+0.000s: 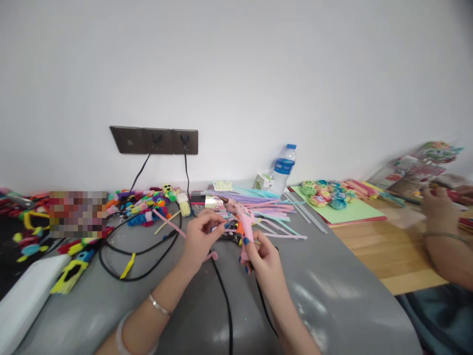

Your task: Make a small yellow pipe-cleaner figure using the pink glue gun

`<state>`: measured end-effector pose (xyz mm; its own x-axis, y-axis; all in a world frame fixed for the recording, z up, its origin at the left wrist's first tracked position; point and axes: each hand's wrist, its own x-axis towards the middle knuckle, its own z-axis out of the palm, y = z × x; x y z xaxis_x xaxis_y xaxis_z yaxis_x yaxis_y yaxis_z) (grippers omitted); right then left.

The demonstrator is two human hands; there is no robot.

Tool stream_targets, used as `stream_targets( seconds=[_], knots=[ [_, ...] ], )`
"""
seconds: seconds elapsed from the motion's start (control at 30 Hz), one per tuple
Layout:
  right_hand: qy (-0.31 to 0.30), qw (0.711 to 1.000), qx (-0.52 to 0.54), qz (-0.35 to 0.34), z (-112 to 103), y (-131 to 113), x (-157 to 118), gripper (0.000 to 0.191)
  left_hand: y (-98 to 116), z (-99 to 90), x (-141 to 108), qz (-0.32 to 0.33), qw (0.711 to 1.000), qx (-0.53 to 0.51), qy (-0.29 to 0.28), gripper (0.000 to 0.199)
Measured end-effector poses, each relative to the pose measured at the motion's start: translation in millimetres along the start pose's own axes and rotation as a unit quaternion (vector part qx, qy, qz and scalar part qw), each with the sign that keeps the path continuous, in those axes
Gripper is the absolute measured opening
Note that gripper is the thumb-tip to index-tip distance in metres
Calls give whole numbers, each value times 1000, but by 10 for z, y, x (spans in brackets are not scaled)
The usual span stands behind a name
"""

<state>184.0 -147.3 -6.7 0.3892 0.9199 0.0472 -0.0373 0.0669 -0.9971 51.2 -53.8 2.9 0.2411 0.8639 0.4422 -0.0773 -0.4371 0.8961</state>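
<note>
My right hand (264,256) is wrapped around a pink hot glue gun (246,224), whose dark nozzle tilts up and to the left. Close to its left side, my left hand (202,239) is closed in a pinch on a pink pipe cleaner (170,221). One end of that stem sticks out to the upper left, and a curled end shows below the palm. The exact spot at the fingertips is partly hidden. Behind both hands, pastel pipe cleaners (275,209) lie in a loose pile.
Black cables (226,301) cross the grey table (332,296) and rise to wall sockets (154,141). Colourful pipe-cleaner figures (146,217) crowd the left. A water bottle (284,167) stands by the wall. Rightward are clear glue sticks (306,212), green paper (351,209) and another person's hand (439,209).
</note>
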Motion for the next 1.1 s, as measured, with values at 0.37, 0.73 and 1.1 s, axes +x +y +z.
stream_targets(
  seconds=[0.37,0.73,1.1],
  knots=[
    [-41,999,30,3,103,-67,-42,44,-58,-12,-30,27,998,40,33,9],
    [-78,996,33,-1,135,-57,-136,43,-14,-61,7,52,989,104,88,27],
    [14,999,11,-47,-237,-119,20,41,-136,-228,133,12,991,114,70,9]
  ],
)
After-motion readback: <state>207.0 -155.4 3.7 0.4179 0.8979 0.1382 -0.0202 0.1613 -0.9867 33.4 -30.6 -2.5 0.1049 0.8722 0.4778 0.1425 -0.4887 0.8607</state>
